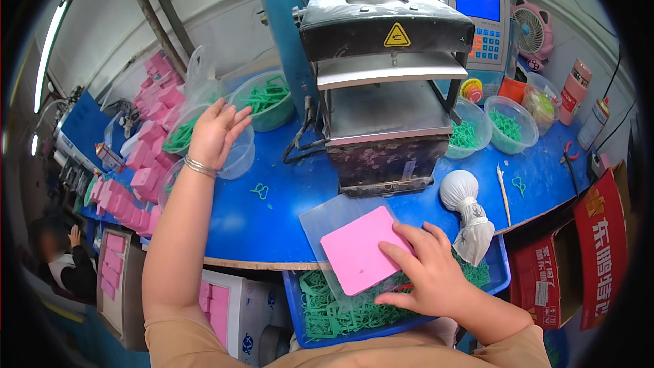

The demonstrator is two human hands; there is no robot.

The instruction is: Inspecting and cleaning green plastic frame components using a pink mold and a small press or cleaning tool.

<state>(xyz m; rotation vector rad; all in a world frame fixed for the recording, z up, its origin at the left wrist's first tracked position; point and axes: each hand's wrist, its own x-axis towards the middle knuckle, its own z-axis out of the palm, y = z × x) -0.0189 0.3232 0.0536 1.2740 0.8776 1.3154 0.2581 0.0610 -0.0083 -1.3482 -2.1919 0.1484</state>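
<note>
My left hand [221, 133] is raised over the bowls at the left, fingers spread and nothing visible in it; a bracelet circles its wrist. My right hand [426, 266] rests at the right edge of a pink square sheet [354, 252], fingertips on its face, thumb stretched out below. Under the pink sheet lies a translucent plate [315, 221], reaching over the table's front edge. Behind them stands a press machine [388, 34] with a gap between its upper and lower metal plates. Bowls of green rubbery strips [264, 99] are near my left hand.
A blue tray [501, 266] of green scraps sits below the table edge. To the right are a white cloth-wrapped ball [460, 191], a wooden stick [503, 194], two more bowls [505, 129] and a red carton [599, 245]. Pink blocks [146, 180] line the left; a person [71, 262] is beyond.
</note>
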